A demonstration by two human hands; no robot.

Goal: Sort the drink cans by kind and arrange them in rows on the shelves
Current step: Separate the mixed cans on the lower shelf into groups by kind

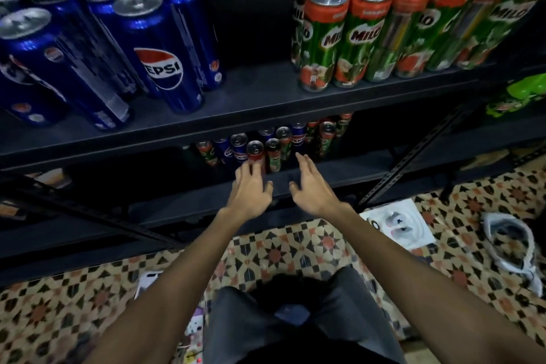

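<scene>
Head view: both hands are being stretched toward the mixed cans on the lower shelf

The left hand (251,190) is being held with fingers spread and nothing gripped, its fingertips (246,169) just at a red-topped can (255,151); whether contact is being made cannot be told. The right hand (310,186) is likewise being kept loose and empty beside it. The unsorted cans (274,145) are being reached in shadow under the upper shelf (254,97), where Pepsi cans (159,50) and Milo cans (363,29) are already being kept apart. One kind per hand is probably best taken, bodies being wrapped low, neighbours not being toppled
</scene>
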